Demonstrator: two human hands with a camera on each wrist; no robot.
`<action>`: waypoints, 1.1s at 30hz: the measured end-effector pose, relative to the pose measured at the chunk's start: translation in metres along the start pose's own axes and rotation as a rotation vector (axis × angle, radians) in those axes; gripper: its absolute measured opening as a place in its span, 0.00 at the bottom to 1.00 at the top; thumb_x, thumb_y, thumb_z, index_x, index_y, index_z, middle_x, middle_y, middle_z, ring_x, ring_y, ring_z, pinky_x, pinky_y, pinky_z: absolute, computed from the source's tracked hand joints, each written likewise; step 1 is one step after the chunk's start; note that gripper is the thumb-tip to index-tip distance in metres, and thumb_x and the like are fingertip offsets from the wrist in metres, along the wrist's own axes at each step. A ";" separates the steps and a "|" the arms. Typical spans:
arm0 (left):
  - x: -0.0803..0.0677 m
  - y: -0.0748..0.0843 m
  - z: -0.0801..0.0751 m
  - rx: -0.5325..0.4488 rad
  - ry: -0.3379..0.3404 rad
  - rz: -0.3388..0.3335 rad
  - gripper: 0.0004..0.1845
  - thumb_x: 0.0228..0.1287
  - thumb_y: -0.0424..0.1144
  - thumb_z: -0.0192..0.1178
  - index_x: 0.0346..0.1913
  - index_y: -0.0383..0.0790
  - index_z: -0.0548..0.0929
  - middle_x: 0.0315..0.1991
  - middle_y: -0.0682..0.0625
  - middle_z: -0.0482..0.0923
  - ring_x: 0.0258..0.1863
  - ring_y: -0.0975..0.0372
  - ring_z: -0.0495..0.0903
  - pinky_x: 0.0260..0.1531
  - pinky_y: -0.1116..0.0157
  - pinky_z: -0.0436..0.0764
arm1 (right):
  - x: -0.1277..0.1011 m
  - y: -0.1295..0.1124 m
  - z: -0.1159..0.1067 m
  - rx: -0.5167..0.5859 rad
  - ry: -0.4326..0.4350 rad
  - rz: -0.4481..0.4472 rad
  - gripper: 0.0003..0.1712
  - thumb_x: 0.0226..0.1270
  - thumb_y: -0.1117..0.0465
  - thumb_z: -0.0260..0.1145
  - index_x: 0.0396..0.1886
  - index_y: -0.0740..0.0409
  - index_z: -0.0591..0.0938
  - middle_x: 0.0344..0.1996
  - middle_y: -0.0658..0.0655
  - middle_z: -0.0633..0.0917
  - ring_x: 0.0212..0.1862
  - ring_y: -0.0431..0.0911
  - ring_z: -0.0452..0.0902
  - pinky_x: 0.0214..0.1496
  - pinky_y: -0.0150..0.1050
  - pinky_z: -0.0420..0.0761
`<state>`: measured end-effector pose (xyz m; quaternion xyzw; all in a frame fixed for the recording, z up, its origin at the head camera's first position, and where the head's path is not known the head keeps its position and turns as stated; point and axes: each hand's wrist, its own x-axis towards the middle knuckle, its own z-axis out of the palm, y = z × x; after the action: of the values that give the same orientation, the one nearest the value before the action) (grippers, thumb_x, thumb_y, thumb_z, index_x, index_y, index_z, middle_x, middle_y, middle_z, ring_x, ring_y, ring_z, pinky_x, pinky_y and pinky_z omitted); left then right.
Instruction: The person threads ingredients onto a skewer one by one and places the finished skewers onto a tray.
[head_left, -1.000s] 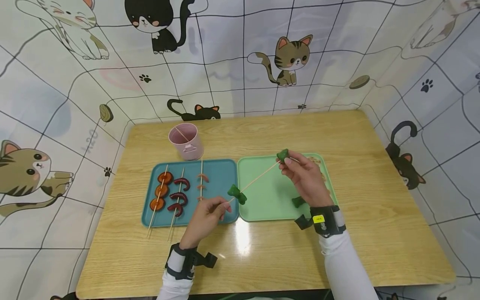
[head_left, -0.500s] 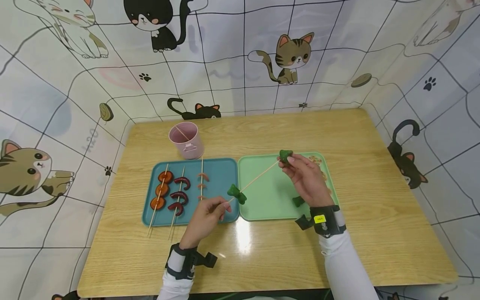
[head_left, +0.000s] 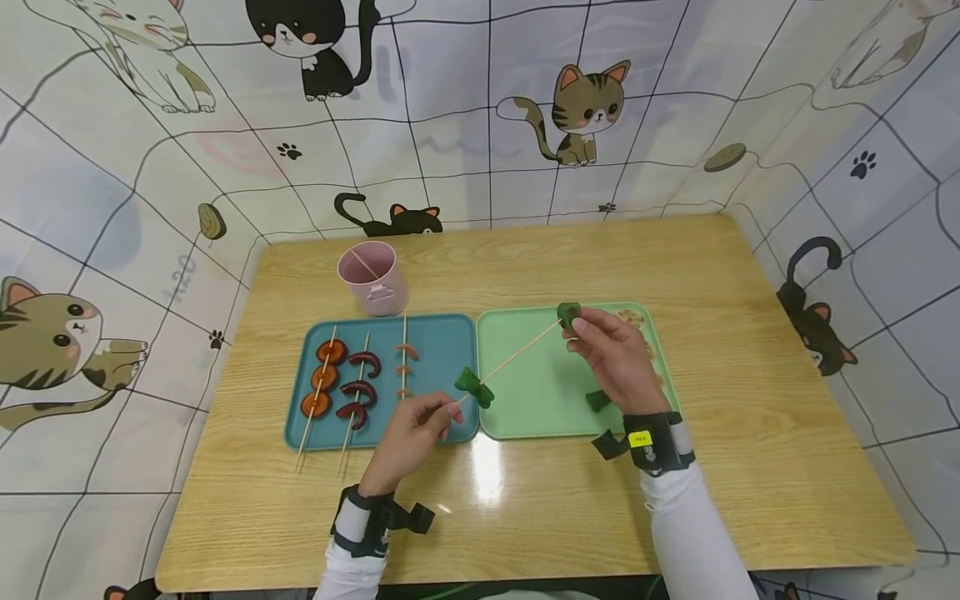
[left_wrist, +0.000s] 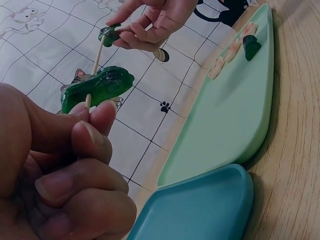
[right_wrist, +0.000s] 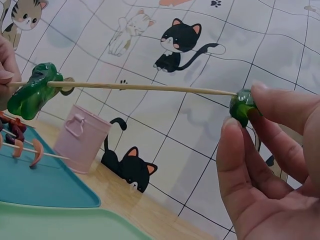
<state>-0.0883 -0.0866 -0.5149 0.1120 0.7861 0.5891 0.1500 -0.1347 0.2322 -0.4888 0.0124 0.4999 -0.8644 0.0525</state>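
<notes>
My left hand [head_left: 411, 437] pinches the skewer [head_left: 517, 355] near its blunt end, one green piece [head_left: 474, 388] already threaded. My right hand [head_left: 611, 354] pinches a second green piece [head_left: 567, 314] at the tip, above the green tray [head_left: 536, 400]. One more green piece [head_left: 597, 402] lies there, unthreaded.

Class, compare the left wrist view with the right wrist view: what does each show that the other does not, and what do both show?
Only the left wrist view shows a loose green piece lying on the green tray beside pale food pieces.

Only the right wrist view shows the pink bucket on the table and the finished skewers on the blue tray.

Both show the left hand pinching the bamboo skewer beside a threaded green piece, while the right hand pinches another green piece at the skewer's tip.
</notes>
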 end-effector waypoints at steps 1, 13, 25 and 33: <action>0.000 0.000 0.000 0.000 0.001 -0.001 0.15 0.78 0.42 0.56 0.34 0.38 0.86 0.22 0.50 0.71 0.18 0.67 0.64 0.20 0.71 0.64 | 0.000 0.000 -0.001 0.000 -0.006 -0.003 0.10 0.73 0.67 0.66 0.45 0.49 0.89 0.43 0.48 0.88 0.43 0.40 0.87 0.45 0.31 0.85; -0.001 0.001 -0.001 0.009 0.006 0.020 0.15 0.78 0.41 0.57 0.34 0.39 0.87 0.22 0.49 0.71 0.18 0.67 0.64 0.20 0.71 0.64 | 0.001 0.002 -0.007 0.038 -0.072 -0.010 0.12 0.77 0.63 0.61 0.52 0.53 0.87 0.43 0.52 0.91 0.43 0.40 0.86 0.44 0.30 0.84; -0.001 0.001 0.000 0.003 -0.005 0.023 0.14 0.79 0.40 0.56 0.34 0.40 0.87 0.21 0.50 0.70 0.18 0.67 0.64 0.21 0.70 0.65 | 0.003 0.002 -0.008 -0.087 -0.222 -0.018 0.26 0.79 0.69 0.56 0.73 0.70 0.68 0.50 0.52 0.83 0.48 0.42 0.83 0.48 0.32 0.84; 0.001 0.000 0.000 0.009 -0.006 0.015 0.14 0.78 0.41 0.56 0.34 0.40 0.86 0.21 0.50 0.70 0.18 0.67 0.64 0.21 0.70 0.65 | 0.004 0.002 -0.009 -0.101 -0.193 -0.027 0.21 0.75 0.75 0.56 0.61 0.55 0.76 0.54 0.53 0.86 0.51 0.44 0.85 0.50 0.33 0.84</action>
<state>-0.0889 -0.0867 -0.5153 0.1201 0.7873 0.5864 0.1476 -0.1385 0.2383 -0.4954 -0.0802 0.5354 -0.8360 0.0895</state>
